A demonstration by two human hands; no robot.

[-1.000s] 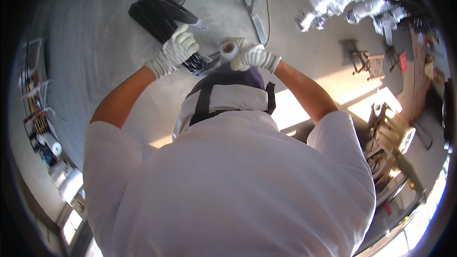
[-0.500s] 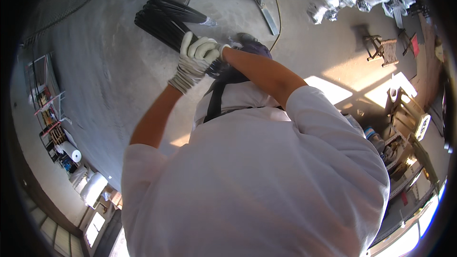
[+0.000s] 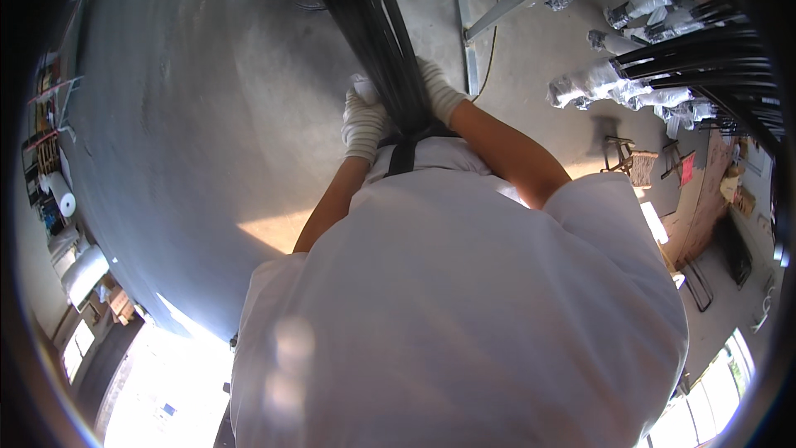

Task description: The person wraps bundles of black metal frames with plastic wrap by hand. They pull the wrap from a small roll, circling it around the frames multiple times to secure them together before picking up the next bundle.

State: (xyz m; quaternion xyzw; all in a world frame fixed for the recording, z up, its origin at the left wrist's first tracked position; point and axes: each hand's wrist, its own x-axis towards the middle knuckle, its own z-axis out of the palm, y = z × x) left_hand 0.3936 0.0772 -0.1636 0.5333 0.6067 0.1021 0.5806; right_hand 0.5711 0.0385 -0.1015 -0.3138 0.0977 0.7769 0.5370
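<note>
A thick bundle of long black rods [image 3: 371, 29] slants up and away from my body, its far ends near the top of the view. My left hand [image 3: 363, 123], in a white striped work glove, grips the bundle's left side close to my waist. On the other side, my right hand [image 3: 441, 93], also gloved, is pressed round it, its fingers partly hidden behind the rods. The near end of the bundle meets a dark strap [image 3: 402, 156] at my waist, where I cannot make out its tips.
A metal stand [image 3: 466, 37] with a slanting bar is on the grey floor ahead. More black rods with plastic-wrapped ends [image 3: 597, 83] fill the upper right, above a folding stool [image 3: 641, 168]. Shelving with a white roll [image 3: 58, 193] lines the left wall.
My hands have parted from beside each other to opposite sides of the rods. The bundle has swung right and now points more straight ahead. The view has shifted, bringing the wrapped rods closer.
</note>
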